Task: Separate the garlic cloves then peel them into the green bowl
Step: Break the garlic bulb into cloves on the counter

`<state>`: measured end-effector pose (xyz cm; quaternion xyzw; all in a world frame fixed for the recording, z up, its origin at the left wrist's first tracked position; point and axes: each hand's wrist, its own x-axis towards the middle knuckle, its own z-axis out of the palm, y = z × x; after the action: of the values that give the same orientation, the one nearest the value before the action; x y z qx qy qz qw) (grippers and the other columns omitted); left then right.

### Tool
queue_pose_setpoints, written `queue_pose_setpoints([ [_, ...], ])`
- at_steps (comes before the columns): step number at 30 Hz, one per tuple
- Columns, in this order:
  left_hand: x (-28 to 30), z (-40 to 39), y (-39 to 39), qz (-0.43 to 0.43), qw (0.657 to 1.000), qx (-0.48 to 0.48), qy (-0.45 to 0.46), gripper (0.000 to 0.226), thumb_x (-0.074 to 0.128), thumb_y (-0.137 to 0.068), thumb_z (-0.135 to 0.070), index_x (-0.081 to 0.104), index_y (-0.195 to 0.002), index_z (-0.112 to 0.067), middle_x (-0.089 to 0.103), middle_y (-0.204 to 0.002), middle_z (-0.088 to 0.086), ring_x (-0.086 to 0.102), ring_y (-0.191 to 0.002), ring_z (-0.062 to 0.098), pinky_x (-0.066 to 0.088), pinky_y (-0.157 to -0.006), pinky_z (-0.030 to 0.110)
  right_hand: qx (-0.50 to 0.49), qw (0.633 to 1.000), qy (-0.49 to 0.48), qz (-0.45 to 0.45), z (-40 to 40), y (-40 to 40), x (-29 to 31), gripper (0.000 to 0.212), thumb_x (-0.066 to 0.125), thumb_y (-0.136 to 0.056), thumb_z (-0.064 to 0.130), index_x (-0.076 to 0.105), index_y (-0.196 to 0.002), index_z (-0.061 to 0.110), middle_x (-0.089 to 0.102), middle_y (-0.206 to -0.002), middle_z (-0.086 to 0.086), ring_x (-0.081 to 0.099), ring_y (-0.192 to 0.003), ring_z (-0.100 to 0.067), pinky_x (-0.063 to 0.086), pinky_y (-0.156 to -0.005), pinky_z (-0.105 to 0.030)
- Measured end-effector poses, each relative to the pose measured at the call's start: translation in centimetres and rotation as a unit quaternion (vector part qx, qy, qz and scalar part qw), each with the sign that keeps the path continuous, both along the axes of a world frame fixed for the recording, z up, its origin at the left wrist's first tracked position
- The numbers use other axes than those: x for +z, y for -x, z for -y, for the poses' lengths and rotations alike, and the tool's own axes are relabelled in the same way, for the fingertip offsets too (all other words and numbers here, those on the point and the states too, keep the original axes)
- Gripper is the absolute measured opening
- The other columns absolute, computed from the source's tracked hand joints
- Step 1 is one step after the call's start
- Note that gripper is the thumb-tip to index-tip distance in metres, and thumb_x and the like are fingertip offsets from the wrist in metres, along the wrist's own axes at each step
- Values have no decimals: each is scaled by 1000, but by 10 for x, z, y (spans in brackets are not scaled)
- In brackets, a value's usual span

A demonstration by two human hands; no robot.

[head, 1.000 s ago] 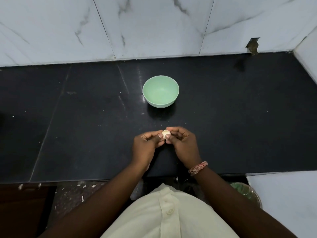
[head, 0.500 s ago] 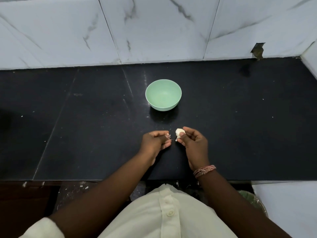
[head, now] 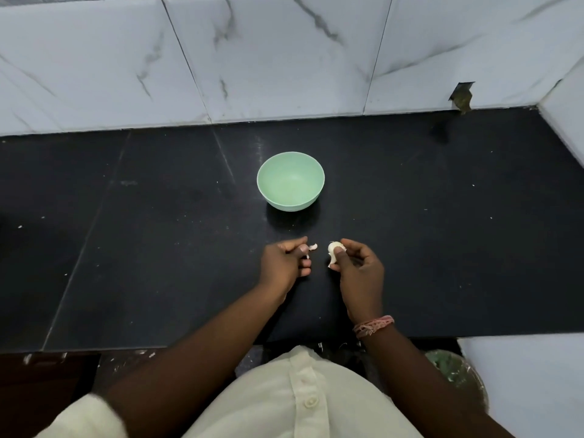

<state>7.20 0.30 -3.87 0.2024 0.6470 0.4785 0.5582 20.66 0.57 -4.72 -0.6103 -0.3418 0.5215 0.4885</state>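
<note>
Two hands pinch garlic: left hand (head: 284, 263) a clove (head: 313, 247), right hand (head: 358, 267) the bulb (head: 334, 249) (green bowl (head: 290, 181) holds nothing).

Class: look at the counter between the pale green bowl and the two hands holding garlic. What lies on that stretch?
Nothing but bare black stone countertop, in the head view, between the pale green bowl and the left hand and right hand.

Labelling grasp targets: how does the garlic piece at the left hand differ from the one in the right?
The small clove at the left hand is a thin, curved sliver; the garlic bulb in the right hand is much larger and rounder. The clove shows pinkish skin; the bulb looks white. Both sit at fingertips, near the green bowl.
</note>
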Motion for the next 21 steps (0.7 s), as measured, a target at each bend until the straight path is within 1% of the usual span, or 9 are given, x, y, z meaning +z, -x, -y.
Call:
queue_pose_setpoints([
  [2,6,12,6,35,999,-17,13,16,61,-101,-15,73,-110,-9,72,-90,8,66,-75,17,59,-66,23,50,999,-5,2,5,6,0,13,76,-91,9,73,-104,8,77,-86,-1,72,-74,-15,60,-68,-26],
  [5,8,32,15,160,986,-44,26,22,62,-100,-18,71,-117,-8,76,-104,13,73,-92,21,60,-87,30,144,989,-8,14,14,20,-3,20,75,-88,1,73,-106,9,78,-96,-6,75,-89,-19,61,-76,-30],
  [7,5,38,22,199,979,15,37,22,61,-98,-10,67,-118,-3,74,-109,19,73,-94,23,61,-86,33,181,982,-8,46,11,23,-5,19,73,-89,1,72,-105,12,76,-95,-7,73,-87,-16,59,-76,-29],
  [9,1,39,30,183,979,74,56,17,61,-98,-9,67,-113,-2,73,-106,20,73,-92,24,61,-84,35,197,966,-66,155,0,20,-5,17,68,-93,3,74,-105,14,74,-95,-3,68,-88,-9,55,-82,-25],
  [12,0,37,41,171,978,107,45,14,58,-101,-11,66,-111,-5,73,-100,16,73,-89,22,61,-81,35,236,896,-171,335,-19,18,-7,29,61,-91,-6,74,-113,6,64,-105,-8,55,-92,-6,35,-88,-3],
  [14,4,38,44,193,975,102,26,18,56,-102,-10,66,-117,-7,75,-96,14,74,-91,21,62,-82,34,300,851,-180,391,-28,19,-10,26,60,-89,-9,75,-110,-2,63,-105,-19,60,-94,-22,34,-82,-10],
  [16,8,39,43,225,970,93,8,22,54,-102,-8,65,-121,-9,76,-98,14,74,-94,21,61,-85,35,335,817,-187,431,-34,18,-11,17,60,-88,-12,76,-93,-8,66,-93,-27,64,-88,-39,36,-77,-26],
  [18,11,41,41,252,964,79,-10,26,53,-102,-7,63,-126,-9,75,-104,16,74,-97,22,59,-90,36,294,821,-166,460,-39,11,-8,15,60,-89,-11,75,-88,-9,67,-91,-29,63,-88,-44,38,-79,-35],
  [21,14,45,38,286,956,59,-29,30,52,-101,-6,62,-130,-7,72,-114,17,73,-102,24,59,-93,37,205,854,-109,465,-43,-8,-5,18,58,-91,-11,74,-99,-10,64,-100,-33,60,-96,-47,42,-83,-38],
])
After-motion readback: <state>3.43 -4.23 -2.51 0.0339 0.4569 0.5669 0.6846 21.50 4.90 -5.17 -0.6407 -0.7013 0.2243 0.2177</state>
